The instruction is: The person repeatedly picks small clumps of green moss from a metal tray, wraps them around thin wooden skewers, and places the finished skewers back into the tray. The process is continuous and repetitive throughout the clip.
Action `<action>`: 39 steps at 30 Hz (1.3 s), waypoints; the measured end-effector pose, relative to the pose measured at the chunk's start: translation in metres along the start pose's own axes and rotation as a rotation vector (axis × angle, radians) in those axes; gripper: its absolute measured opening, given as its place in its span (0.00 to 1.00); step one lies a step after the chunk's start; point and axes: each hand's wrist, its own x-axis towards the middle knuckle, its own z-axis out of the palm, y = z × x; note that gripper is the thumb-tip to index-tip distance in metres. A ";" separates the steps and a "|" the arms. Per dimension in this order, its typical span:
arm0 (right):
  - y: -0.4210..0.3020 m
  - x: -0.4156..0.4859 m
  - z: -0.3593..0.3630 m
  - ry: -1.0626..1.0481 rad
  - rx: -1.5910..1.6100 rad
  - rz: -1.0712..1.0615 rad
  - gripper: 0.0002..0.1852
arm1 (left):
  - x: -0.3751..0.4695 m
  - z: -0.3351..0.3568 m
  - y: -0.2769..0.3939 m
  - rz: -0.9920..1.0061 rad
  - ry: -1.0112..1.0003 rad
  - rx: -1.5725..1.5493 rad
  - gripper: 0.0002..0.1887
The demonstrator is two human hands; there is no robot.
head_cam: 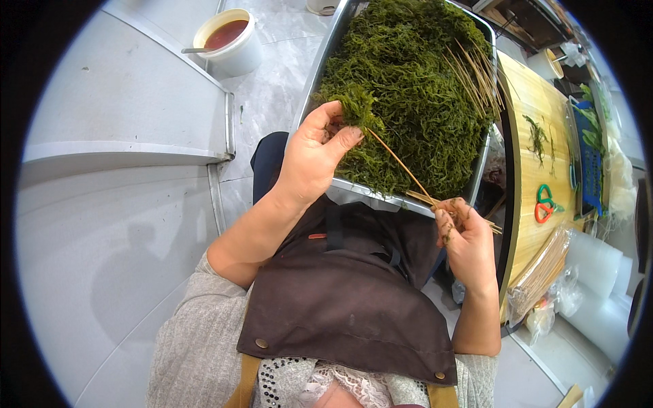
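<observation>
Over the near left part of a metal tray (312, 66), my left hand (319, 148) pinches a clump of green seaweed-like strands (357, 106). One end of a thin wooden skewer (400, 163) meets this clump. My right hand (464, 234) grips the skewer's other end by the tray's near right corner, along with several more skewers that stick out on both sides of the fingers. Bits of green cling to the right fingers. A thick heap of the same green strands (408, 86) fills the tray. Loose skewers (474, 81) lie on the heap at its right side.
A white bucket of reddish liquid (237, 53) with a handle stands on the floor at upper left. Right of the tray, a wooden table (525, 168) bears scissors (546, 205), a bagged skewer bundle (541, 275) and a blue basket (589, 163). Grey panels (137, 92) stand at left.
</observation>
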 end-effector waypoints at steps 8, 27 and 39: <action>0.001 0.005 0.002 -0.017 -0.028 0.017 0.08 | -0.007 0.004 0.000 0.285 -0.067 0.438 0.19; 0.064 0.050 0.011 -0.166 0.259 -0.189 0.10 | -0.004 0.006 0.007 -0.247 -0.058 -0.504 0.08; 0.024 0.064 0.041 -0.203 0.450 -0.186 0.09 | -0.011 0.031 -0.010 -0.457 -0.133 -0.281 0.14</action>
